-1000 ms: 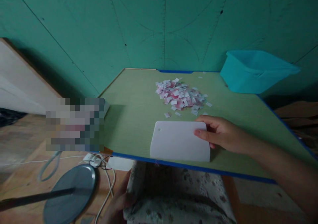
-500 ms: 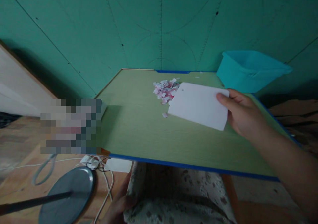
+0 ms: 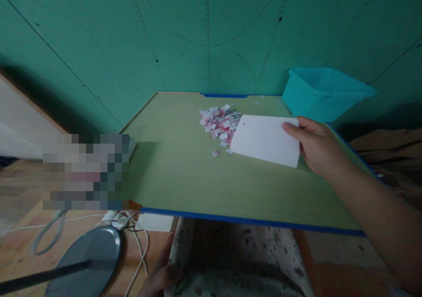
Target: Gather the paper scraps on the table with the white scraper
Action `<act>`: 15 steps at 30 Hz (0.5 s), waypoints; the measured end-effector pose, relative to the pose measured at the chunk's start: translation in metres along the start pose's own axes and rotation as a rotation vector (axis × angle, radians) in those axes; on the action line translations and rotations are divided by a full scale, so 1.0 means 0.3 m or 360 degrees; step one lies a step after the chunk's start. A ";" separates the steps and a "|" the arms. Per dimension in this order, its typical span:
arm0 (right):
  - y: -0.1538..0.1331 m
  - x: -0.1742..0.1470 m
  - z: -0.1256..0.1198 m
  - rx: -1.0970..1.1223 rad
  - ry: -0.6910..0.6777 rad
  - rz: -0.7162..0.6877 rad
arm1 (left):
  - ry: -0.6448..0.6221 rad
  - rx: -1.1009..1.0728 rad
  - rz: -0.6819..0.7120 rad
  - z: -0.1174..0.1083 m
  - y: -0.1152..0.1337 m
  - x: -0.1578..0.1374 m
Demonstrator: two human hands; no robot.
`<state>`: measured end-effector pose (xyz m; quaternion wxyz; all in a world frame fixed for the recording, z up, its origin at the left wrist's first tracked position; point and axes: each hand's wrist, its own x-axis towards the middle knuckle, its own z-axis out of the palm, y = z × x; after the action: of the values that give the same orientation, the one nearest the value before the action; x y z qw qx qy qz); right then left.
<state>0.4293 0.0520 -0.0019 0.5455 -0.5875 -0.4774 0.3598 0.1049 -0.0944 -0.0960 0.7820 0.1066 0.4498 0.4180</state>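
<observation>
My right hand (image 3: 316, 145) grips a flat white board (image 3: 265, 139) by its right end, the thumb on top and the fingers beneath. This board has a small hole near its far left corner. Its left edge meets a heap of small pink and white paper scraps (image 3: 217, 122) on the pale green table (image 3: 184, 178) and hides part of it. One loose scrap (image 3: 215, 153) lies in front of the heap. Low in the view, beside patterned cloth (image 3: 250, 244), is a dim shape that seems to be my left hand (image 3: 161, 279); its fingers cannot be made out.
A turquoise bin (image 3: 319, 95) stands at the table's back right corner, against the green wall (image 3: 231, 33). Blue trim (image 3: 247, 221) runs along the near edge. At lower left are a round dark stand base (image 3: 95, 248), white cables (image 3: 143, 253) and a blurred-out object (image 3: 85, 169).
The white board has tilted flatter and now sits against the right side of the scraps. The heap reaches slightly farther toward me. The whole view has shifted a little.
</observation>
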 end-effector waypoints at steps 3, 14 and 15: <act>-0.004 -0.005 -0.001 -0.0061 -0.0042 0.0014 | 0.0005 -0.0032 0.0006 -0.009 -0.006 0.008; -0.003 -0.017 -0.004 -0.0032 -0.0148 0.0027 | -0.0120 -0.0208 -0.0061 0.039 0.008 -0.014; -0.002 -0.016 -0.003 -0.0032 -0.0134 0.0008 | -0.0111 -0.0230 -0.0069 0.038 0.009 -0.014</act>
<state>0.4288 0.0472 -0.0016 0.5182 -0.5784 -0.5020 0.3806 0.1115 -0.0936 -0.0854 0.8118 0.0545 0.3931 0.4283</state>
